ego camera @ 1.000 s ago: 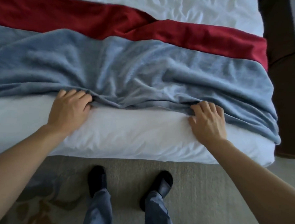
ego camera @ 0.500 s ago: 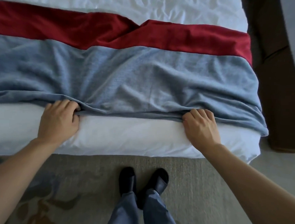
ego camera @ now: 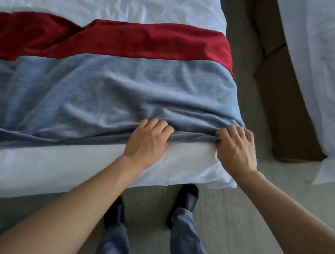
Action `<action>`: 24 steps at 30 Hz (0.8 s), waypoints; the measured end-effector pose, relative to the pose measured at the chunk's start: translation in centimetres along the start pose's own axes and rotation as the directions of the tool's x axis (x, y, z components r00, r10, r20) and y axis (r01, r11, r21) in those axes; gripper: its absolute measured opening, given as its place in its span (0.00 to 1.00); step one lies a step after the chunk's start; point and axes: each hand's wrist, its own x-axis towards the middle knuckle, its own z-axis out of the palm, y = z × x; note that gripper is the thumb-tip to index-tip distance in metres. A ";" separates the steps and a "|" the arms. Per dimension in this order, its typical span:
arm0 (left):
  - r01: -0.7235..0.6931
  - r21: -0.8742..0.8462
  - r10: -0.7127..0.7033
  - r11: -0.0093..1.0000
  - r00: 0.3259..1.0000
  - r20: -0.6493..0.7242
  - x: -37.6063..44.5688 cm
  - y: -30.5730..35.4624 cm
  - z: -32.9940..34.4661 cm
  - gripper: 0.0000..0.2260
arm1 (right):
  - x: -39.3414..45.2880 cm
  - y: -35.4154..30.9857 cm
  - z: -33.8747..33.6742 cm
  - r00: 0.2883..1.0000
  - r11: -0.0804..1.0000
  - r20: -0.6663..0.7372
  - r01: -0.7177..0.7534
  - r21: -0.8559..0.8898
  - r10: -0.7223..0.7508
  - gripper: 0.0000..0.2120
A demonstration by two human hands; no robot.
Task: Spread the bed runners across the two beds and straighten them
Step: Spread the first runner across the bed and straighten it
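Both hands grip the near hem of the blue runner [ego camera: 106, 93] at the foot of a white bed [ego camera: 69, 168]. The left hand [ego camera: 147, 143] has its fingers curled into the bunched hem, knuckles up, wrist resting on the white bedding just below. The right hand [ego camera: 236, 147], just to the right of the left and close to the bed's corner, pinches a tight fold of the same hem between thumb and curled fingers. A taut ridge of blue cloth runs between the two hands. Beyond the fingers the blue runner lies rumpled across the bed, and a red runner [ego camera: 128, 42] lies past it, its edge touching the blue one. Right of the right hand, across a strip of carpet [ego camera: 235, 216], a second bed [ego camera: 319, 56] shows white sheets over a brown base. Below the wrists, two feet in dark slippers [ego camera: 188, 195] stand on the carpet.
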 end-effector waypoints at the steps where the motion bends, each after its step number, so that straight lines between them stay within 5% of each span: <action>1: 0.007 0.001 -0.007 1.000 1.000 -0.001 1.2 1.0 0.3 0.06 | 0.2 1.2 0.1 1.000 1.000 -0.001 0.004 0.015 -0.004 0.09; 9: 0.068 -0.141 -0.066 0.988 0.998 0.017 1.8 5.8 2.0 0.02 | -1.2 5.3 0.4 0.996 0.979 0.072 0.037 0.203 -0.053 0.09; 16: 0.030 -0.195 0.000 0.980 0.988 0.151 4.9 6.6 0.5 0.14 | 0.5 6.6 -0.4 0.975 0.907 0.119 0.123 0.403 -0.185 0.04; 24: 0.262 -0.144 -0.283 0.954 0.947 -0.153 12.7 -6.6 -4.5 0.06 | 16.5 3.4 -1.3 0.997 0.929 -0.005 0.078 0.361 -0.082 0.06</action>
